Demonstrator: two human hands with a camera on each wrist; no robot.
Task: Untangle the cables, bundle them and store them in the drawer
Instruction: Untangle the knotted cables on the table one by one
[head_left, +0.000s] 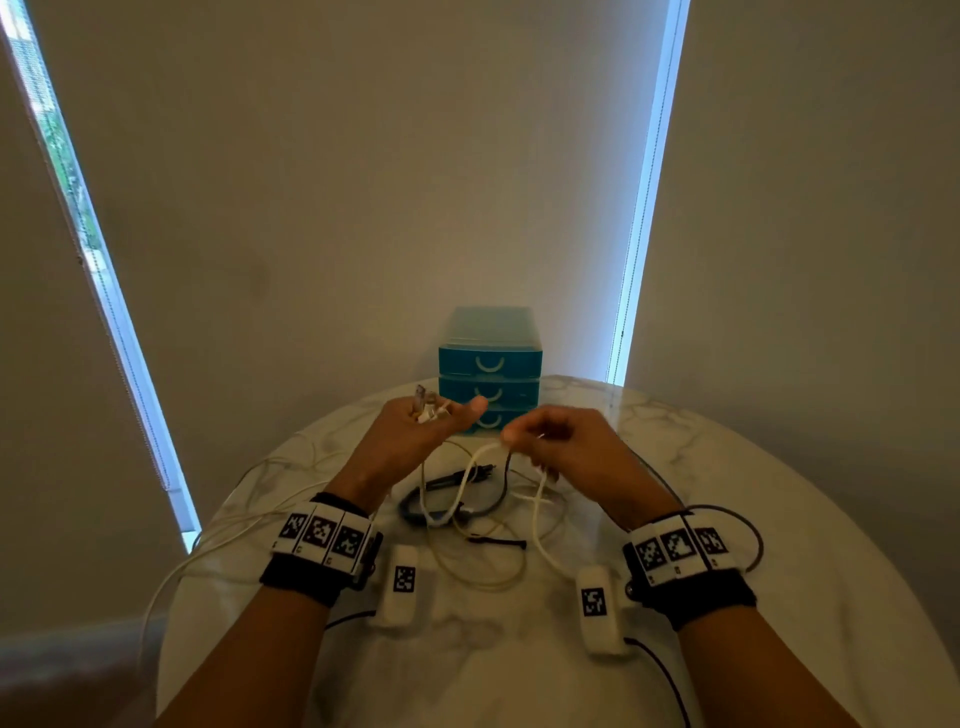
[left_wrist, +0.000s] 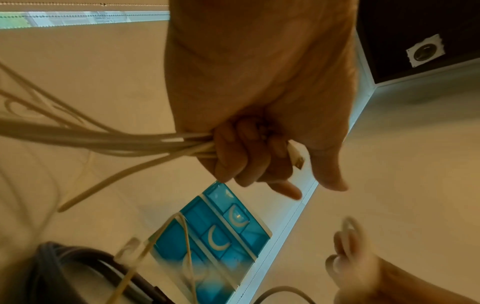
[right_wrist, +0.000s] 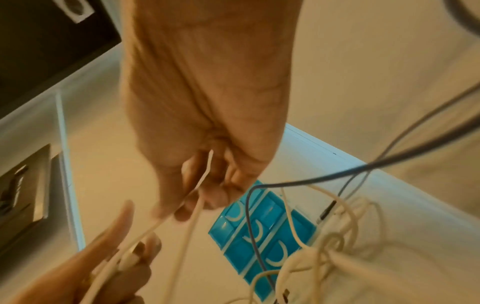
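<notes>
My left hand is raised over the table and grips several white cable strands, with their plug ends sticking out between the curled fingers; its thumb points out. Beside it, my right hand pinches a loop of white cable that hangs down to the table. Between and below the hands lies a tangle of black cable and thin white cable. The blue three-drawer unit stands behind the hands with all drawers shut.
The round marble table carries everything. White strands trail off its left edge and a thin dark cable loops at the right. Window blinds rise behind the table.
</notes>
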